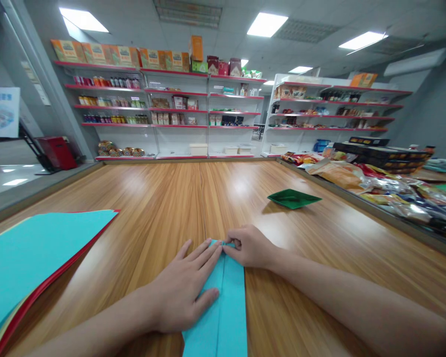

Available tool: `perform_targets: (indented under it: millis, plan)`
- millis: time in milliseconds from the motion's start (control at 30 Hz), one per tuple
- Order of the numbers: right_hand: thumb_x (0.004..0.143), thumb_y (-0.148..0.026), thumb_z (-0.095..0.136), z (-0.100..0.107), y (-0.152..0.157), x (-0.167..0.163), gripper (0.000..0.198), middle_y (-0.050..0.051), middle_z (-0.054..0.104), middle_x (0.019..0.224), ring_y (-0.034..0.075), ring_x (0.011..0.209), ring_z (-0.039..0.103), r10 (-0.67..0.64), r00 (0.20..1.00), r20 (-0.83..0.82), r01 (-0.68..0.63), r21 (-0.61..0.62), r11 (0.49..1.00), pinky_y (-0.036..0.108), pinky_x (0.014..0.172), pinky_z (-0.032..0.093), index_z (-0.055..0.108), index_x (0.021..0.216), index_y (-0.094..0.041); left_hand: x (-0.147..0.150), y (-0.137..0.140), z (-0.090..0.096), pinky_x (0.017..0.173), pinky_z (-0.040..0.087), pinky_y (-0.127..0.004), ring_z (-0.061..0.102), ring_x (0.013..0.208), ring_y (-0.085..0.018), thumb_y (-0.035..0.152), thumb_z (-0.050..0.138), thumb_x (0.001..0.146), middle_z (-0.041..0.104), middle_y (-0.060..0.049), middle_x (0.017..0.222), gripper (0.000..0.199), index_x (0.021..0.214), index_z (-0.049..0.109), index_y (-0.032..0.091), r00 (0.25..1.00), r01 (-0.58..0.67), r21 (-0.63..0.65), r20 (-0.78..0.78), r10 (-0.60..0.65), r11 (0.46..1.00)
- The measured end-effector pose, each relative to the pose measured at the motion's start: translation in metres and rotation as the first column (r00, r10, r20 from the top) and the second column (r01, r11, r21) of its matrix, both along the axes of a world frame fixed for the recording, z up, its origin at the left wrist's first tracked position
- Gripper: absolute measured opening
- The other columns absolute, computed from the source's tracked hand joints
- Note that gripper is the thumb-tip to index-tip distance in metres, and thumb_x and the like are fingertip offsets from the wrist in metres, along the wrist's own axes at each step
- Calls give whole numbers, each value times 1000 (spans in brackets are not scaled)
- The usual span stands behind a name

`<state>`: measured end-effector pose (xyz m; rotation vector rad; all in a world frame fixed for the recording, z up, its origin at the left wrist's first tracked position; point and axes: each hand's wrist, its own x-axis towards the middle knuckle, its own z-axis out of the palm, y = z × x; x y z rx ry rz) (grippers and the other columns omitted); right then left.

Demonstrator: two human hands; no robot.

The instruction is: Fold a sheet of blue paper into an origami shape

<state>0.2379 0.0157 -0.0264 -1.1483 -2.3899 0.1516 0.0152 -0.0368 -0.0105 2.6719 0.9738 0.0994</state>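
Note:
A light-blue sheet of paper [233, 307], folded into a long strip with a seam down its middle, lies on the wooden table in front of me. My left hand [188, 285] rests flat on the strip's left half, fingers stretched towards its far end. At that far end my right hand [250, 246] is closed, thumb and index finger pinching the paper's edge close to the seam. The left fingertips nearly meet the right hand there. Beyond my right hand sits a folded green paper boat [294, 198].
A stack of coloured paper [48, 248], blue on top with red and cream beneath, lies at the left. Packaged snacks [367, 183] and dark boxes [386, 154] fill the area past the table's right edge. Stocked shelves [178, 110] stand behind the table [163, 193].

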Motion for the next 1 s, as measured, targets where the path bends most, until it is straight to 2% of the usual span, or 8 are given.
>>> perform_targets:
  millis: [100,167,267,400,533,700,867,1000]
  plan:
    - [80,-43,59,0,-1,0,30,-1,55,54,9,49,48,0,1000,-17,0,-31,1000,20,48,27,61,69,-15,-2,4,-9,112,13,-54,25,138,-27,47,44,90,29,-9,150,67,147,21,20,982,-57,-7,182,57,998]
    - [79,-53,58,0,-4,-2,39,0,56,54,9,49,48,3,1000,-21,-4,-29,1000,21,48,28,62,68,-15,-2,8,-14,110,20,-52,42,127,-24,38,49,90,48,-9,138,52,139,37,21,932,-126,-3,341,119,992]
    - [78,-57,58,1,-10,-6,44,1,56,53,11,50,51,29,999,-24,-29,8,1000,22,52,31,62,66,-15,0,10,-17,107,22,-52,55,108,-21,29,54,89,64,-5,111,33,122,54,23,879,-120,77,471,70,990]
    - [79,-47,59,1,-18,-15,34,1,60,55,12,54,56,98,995,-23,-96,56,994,26,63,36,66,72,-15,1,8,-16,101,28,-48,58,87,-18,21,54,89,65,-2,87,20,108,62,21,841,-69,135,540,-15,988]
    - [80,-46,59,2,-22,-22,31,0,62,57,13,55,57,115,993,-21,-115,42,993,27,66,37,68,76,-16,-4,4,-12,87,40,-39,55,78,-16,17,47,91,62,-3,79,21,102,65,19,793,-55,102,608,-18,993]
    - [88,-43,51,6,-20,-21,32,0,64,61,12,58,57,175,985,-5,-175,13,985,27,66,36,67,76,-18,-8,0,-9,74,43,-32,56,80,-17,15,42,92,62,-5,85,25,107,62,19,774,-99,5,629,73,995]
    - [84,-44,58,6,-17,-16,29,-1,60,60,12,57,54,244,970,16,-244,5,970,26,63,34,64,77,-17,-7,-2,-7,81,44,-33,57,89,-17,11,43,88,62,-5,95,28,112,56,19,789,-113,-17,607,100,993]
    - [83,-37,61,4,-15,-16,18,0,63,69,14,69,56,204,979,21,-204,14,979,27,66,34,66,85,-19,-9,-1,-2,85,45,-34,55,96,-19,13,47,85,59,-7,101,24,107,54,18,807,-89,-24,584,86,996]
